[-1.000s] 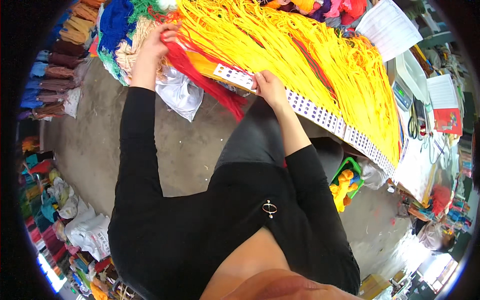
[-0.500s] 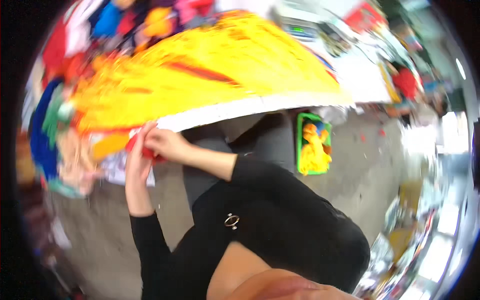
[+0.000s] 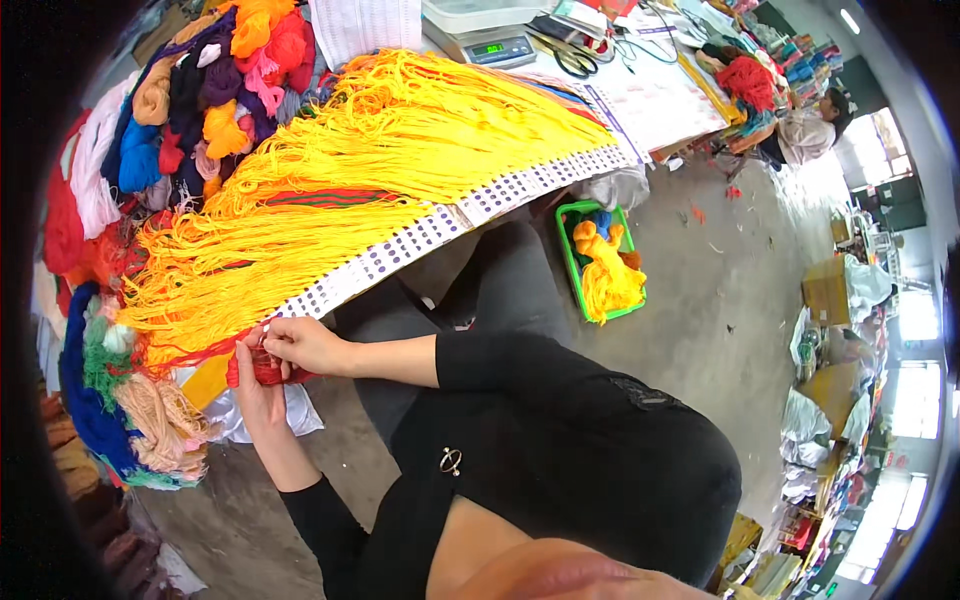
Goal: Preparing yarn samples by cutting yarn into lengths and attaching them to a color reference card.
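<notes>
At the left end of a long white card with rows of dark holes (image 3: 400,243), my two hands are close together. A bundle of red yarn (image 3: 268,369) lies in my left hand (image 3: 258,400), whose fingers curl round it. My right hand (image 3: 310,346) pinches at the top of that bundle, beside the card's end; the fingertips partly hide what they grip. Long yellow yarn strands (image 3: 440,130) spread over the table behind the card, with a few red and green strands (image 3: 330,198) among them.
Coloured yarn skeins (image 3: 140,155) pile up at the far left, and blue, green and peach ones (image 3: 95,390) hang nearer. A digital scale (image 3: 490,48) and scissors (image 3: 570,62) sit at the back. A green basket (image 3: 570,262) with yarn stands right of my legs. Another person (image 3: 808,132) is far right.
The view has shifted and sharpened. My left hand was more upright with its fingers extended; now it curls round the red yarn, which shows more. My right hand stays close against it.
</notes>
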`<state>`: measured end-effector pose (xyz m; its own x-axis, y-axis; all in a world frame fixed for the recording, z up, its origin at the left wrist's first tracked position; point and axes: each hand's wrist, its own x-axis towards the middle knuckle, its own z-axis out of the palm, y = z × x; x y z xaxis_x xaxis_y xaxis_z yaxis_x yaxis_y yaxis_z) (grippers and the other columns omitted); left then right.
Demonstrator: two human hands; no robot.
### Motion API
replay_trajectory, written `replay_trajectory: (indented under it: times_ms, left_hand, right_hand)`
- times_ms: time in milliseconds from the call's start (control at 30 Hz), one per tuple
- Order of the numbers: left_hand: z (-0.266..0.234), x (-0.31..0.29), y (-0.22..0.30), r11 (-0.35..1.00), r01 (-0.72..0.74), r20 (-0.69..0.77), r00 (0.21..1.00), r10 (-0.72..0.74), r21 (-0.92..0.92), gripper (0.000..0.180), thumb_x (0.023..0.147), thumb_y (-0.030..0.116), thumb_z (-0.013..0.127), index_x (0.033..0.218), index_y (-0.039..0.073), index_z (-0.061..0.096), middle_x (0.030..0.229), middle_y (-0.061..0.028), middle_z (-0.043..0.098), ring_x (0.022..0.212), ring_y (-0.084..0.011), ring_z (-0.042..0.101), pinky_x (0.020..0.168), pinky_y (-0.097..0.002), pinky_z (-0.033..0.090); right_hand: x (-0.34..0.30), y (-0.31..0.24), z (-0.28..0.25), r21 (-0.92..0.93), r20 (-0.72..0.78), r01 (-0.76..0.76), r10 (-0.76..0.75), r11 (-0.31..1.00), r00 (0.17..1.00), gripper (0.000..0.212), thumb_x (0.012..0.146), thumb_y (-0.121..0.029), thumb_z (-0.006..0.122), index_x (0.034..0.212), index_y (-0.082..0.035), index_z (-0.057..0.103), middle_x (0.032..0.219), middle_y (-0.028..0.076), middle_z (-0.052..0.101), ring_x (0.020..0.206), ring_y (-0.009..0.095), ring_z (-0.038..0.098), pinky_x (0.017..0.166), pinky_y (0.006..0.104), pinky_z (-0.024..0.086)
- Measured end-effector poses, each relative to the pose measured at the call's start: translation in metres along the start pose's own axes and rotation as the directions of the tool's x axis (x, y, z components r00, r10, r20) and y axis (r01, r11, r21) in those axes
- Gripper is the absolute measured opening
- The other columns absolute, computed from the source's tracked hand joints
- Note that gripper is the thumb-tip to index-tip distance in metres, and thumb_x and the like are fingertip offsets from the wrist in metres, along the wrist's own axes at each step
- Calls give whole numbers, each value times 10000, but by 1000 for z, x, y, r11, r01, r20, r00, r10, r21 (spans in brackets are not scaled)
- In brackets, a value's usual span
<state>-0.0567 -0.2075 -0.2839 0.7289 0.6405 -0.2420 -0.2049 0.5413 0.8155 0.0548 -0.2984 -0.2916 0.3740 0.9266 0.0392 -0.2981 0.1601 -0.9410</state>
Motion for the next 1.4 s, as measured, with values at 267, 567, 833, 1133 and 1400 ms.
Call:
replay_trajectory:
  times_ms: [267,567,833,1133,1400]
  left_hand:
    - [8,-4,2,997,-70,-182,981,65,-18,303,933,284,478,1003,4,569,874,-59,582,763,-138,545,649,-274,460]
    - [-2,-3,4,990,-94,-113,990,82,-106,245,930,272,491,950,42,573,711,16,484,578,-49,396,540,-219,364]
    - [-4,7,-1,987,-160,-260,953,157,10,185,902,239,544,905,55,567,771,2,529,691,-89,488,632,-228,423]
    - [21,-5,9,974,-183,-235,961,148,-135,174,902,191,535,884,23,573,714,-18,525,522,-78,452,488,-214,429]
    - [23,-16,15,987,-146,-192,973,132,-64,214,928,244,490,884,43,552,587,47,385,455,-21,292,417,-172,236]
  right_hand:
    - [1,-2,-1,109,-38,-52,57,993,998,164,925,-146,458,815,-27,489,694,36,562,533,99,558,495,221,421]
    - [-4,-9,1,234,39,-64,56,970,998,204,940,-180,448,804,-30,468,682,54,573,548,94,547,468,219,435]
    - [-5,-9,-5,229,67,-196,185,953,980,214,939,-223,452,857,-30,496,678,63,570,547,116,558,501,242,483]
    - [-8,-11,-1,233,-7,-216,224,948,975,210,961,-209,394,843,-53,470,663,86,587,544,150,577,524,250,497]
    - [-12,-9,-5,120,18,-217,217,969,976,244,963,-237,397,842,-42,481,594,50,547,474,105,511,454,208,416]
